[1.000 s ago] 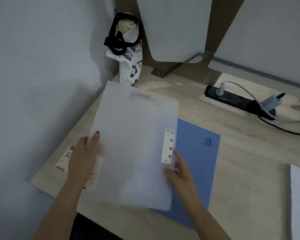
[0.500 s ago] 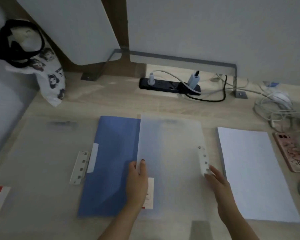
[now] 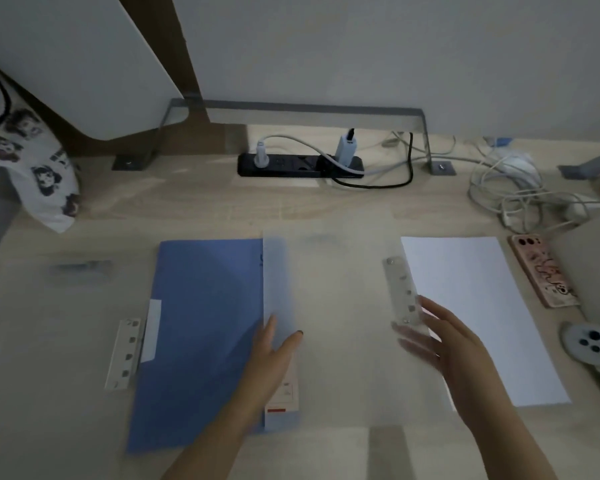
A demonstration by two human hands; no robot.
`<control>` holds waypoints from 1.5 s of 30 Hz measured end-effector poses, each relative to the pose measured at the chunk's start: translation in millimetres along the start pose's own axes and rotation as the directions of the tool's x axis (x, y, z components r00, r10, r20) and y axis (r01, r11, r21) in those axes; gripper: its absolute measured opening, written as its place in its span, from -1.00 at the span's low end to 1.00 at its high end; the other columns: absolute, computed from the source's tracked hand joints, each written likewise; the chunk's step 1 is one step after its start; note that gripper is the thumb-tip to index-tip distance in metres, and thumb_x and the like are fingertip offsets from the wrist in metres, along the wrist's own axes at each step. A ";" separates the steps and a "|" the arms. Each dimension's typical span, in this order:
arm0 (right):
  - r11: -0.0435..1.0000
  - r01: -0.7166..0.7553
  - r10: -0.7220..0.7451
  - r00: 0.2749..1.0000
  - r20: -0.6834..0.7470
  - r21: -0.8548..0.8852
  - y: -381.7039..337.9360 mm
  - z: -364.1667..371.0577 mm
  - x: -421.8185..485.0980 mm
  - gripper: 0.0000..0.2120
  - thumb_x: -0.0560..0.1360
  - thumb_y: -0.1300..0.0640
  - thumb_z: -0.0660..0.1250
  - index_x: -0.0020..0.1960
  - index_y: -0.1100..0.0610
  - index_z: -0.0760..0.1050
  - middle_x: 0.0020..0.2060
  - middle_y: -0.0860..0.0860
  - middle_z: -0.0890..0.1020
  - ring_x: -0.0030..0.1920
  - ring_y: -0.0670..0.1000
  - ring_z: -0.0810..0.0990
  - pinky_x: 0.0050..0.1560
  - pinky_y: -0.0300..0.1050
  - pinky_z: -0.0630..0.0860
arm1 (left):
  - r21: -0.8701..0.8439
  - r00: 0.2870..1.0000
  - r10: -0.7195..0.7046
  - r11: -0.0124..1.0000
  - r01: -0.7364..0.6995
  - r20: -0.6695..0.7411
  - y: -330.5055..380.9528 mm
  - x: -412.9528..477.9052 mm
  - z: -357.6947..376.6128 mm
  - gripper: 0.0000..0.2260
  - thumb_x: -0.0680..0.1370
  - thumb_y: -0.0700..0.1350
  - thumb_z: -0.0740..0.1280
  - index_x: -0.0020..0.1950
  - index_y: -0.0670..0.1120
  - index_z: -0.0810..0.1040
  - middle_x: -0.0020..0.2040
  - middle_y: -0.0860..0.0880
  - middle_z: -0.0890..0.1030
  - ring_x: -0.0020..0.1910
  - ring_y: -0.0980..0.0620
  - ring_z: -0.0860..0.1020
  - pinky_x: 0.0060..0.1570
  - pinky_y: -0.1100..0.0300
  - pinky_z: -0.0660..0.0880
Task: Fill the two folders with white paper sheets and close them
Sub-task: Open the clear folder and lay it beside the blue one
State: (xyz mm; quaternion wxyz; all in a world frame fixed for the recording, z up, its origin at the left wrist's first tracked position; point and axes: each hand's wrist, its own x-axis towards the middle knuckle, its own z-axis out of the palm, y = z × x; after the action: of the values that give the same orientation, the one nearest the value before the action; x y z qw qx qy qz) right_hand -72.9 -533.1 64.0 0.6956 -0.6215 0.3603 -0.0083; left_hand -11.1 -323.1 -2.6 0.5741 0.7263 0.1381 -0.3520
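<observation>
Blue folder [image 3: 201, 334] lies open and flat on the desk [image 3: 187, 213], its clear cover spread out to the left with a white clip strip [image 3: 125, 353] at the edge. The frosted folder [image 3: 340, 323] sits in the middle, overlapping the blue one's right edge, with its own clip strip [image 3: 400, 289] on its right side and a small label card [image 3: 284, 393] showing low down.

The white paper stack [image 3: 478, 313] waits just right of it, outside both folders. Beyond that are a phone [image 3: 542, 270] in a patterned case and a grey gadget [image 3: 589, 344]. At the back are a power strip [image 3: 300, 165], tangled cables [image 3: 520, 192] and a printed bag [image 3: 39, 174].

The left hand [image 3: 271, 355] rests flat on the frosted folder's left edge, fingers straight. The right hand [image 3: 444, 337] is also unclenched, its fingers hazy under the right edge, beside the paper.
</observation>
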 end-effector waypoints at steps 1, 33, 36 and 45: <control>0.999 0.009 -0.010 0.999 0.034 0.047 -9.0 1.4 -6.9 -0.72 0.56 0.19 0.15 0.22 0.09 0.50 0.08 0.07 0.66 -0.01 0.10 0.68 -0.05 -0.07 0.64 | -0.051 0.997 -0.043 0.998 0.047 0.071 6.0 -4.7 -8.0 -0.38 0.50 0.13 0.27 0.50 0.08 0.10 0.51 0.07 0.15 0.46 0.05 0.20 0.40 0.13 0.19; 0.053 0.548 0.018 0.835 0.550 -0.835 114.8 139.1 44.6 -0.03 0.05 -0.47 -0.67 0.36 -0.03 -0.48 0.38 -0.03 -0.44 0.36 -0.02 -0.47 0.43 0.19 -0.29 | -0.234 0.926 -0.077 0.972 -0.012 -0.370 -54.5 -26.8 -213.2 -0.81 0.58 -0.17 0.22 0.11 -0.19 0.56 -0.03 -0.12 0.67 -0.22 0.11 0.65 -0.30 0.30 0.60; 0.053 0.546 0.020 0.837 0.547 -0.836 117.5 141.3 44.1 -0.07 0.07 -0.48 -0.65 0.35 -0.06 -0.50 0.33 -0.03 -0.48 0.36 -0.02 -0.48 0.41 0.20 -0.32 | -0.278 0.924 -0.143 0.960 0.041 -0.355 -72.2 -20.6 -213.1 -0.77 0.58 -0.18 0.20 0.15 -0.26 0.54 -0.28 0.04 0.71 -0.33 0.16 0.66 -0.39 0.39 0.55; 0.034 0.549 -0.009 0.836 0.549 -0.835 128.0 143.4 43.8 -0.28 0.17 -0.48 -0.60 0.27 -0.26 -0.63 0.35 -0.01 -0.49 0.33 -0.09 -0.56 0.36 0.16 -0.43 | -0.345 0.907 -0.142 0.939 -0.004 -0.397 -80.5 -16.6 -206.4 -0.82 0.59 -0.17 0.18 -0.03 -0.11 0.58 -0.35 0.13 0.67 -0.45 0.31 0.58 -0.52 0.52 0.39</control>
State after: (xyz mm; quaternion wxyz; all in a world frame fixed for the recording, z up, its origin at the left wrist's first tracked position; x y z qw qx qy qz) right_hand -22.9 -401.0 -73.6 0.1381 -0.9657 -0.0130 0.2194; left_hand 1.2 -103.2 -31.5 0.6344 0.6698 0.3411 -0.1806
